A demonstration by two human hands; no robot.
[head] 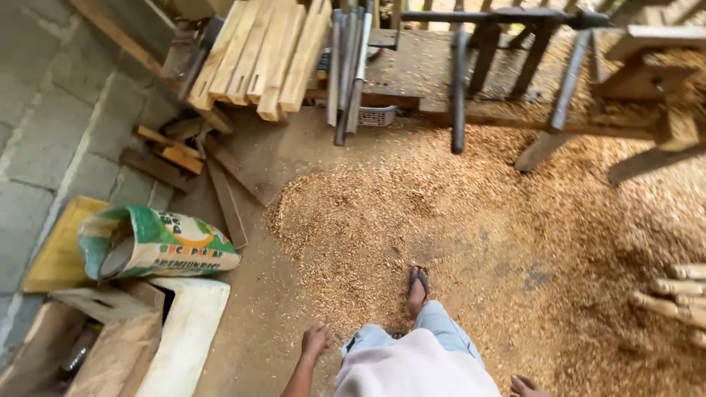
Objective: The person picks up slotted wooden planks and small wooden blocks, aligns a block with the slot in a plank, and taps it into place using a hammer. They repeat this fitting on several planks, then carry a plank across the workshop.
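Walking shot, both hands empty. Left hand [317, 341] hangs at our side, fingers curled loosely together, clamped on nothing. Right hand [526, 384] only partly in frame at the bottom edge; can't tell fingers open or closed, nothing seen in it.

Nearest thing to both hands: wood shavings [412, 220], spread on the floor ahead of and between the hands, thick pile fwd of the left hand, more running off to the right. Our sandalled foot [418, 283] is already stepping into them.

Risks, our judgement:
- Loose shavings + open sandal = slip, or a splinter or hidden offcut underfoot.
- Timber offcuts [176, 158] on the floor fwd-left of the left hand, and a long board beside them: trip hazard if we drift left.
- Grey bars [347, 70] and stacked planks [257, 51] jut out from the surface [412, 70] well ahead of the hands: shin/hip knock if we walk straight in.
- Turned wooden legs [673, 301] lie just fwd-right of the right hand; could roll if kicked.
- Green/white sack [158, 242] lies left of the left hand, apart from our path.
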